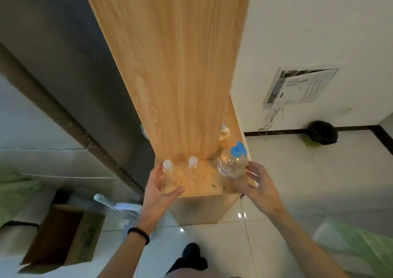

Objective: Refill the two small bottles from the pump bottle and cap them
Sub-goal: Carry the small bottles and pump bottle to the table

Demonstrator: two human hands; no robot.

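Though it's blue-topped, the pump bottle [232, 166] looks clear.

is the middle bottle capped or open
Capped: the middle bottle stands upright on the shelf with a white cap on its neck.
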